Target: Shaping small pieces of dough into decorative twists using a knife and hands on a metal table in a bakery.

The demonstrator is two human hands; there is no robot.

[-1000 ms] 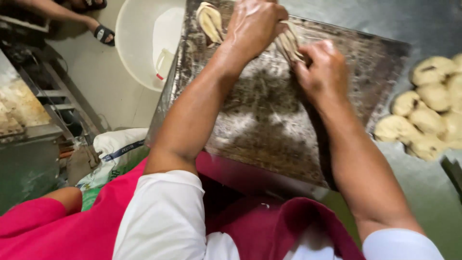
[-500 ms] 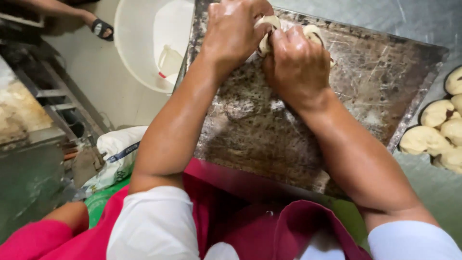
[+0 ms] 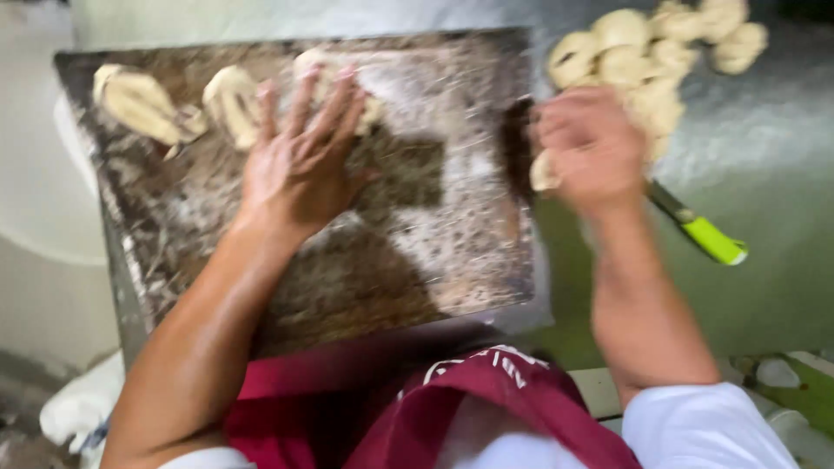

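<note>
My left hand [image 3: 300, 161] lies flat with spread fingers on a piece of pale dough [image 3: 343, 74] at the far side of a dark, floured board [image 3: 417, 234]. Two shaped dough pieces lie to its left on the board, one at the corner [image 3: 139, 102] and one nearer the hand [image 3: 233, 100]. My right hand [image 3: 591, 148] is off the board's right edge, blurred, its fingers closed on a small lump of dough [image 3: 545, 172], just below a heap of dough pieces [image 3: 647, 56].
A tool with a bright green handle [image 3: 708, 234] lies on the grey-green worktop [image 3: 764, 287] to the right of my right hand. A white tub [image 3: 35, 182] stands to the left of the board. I wear a dark red apron [image 3: 486, 408].
Both hands were together at the far edge of the board working dough. Now they are apart: the left presses a piece flat, the right has moved right to the heap. The view shifted right.
</note>
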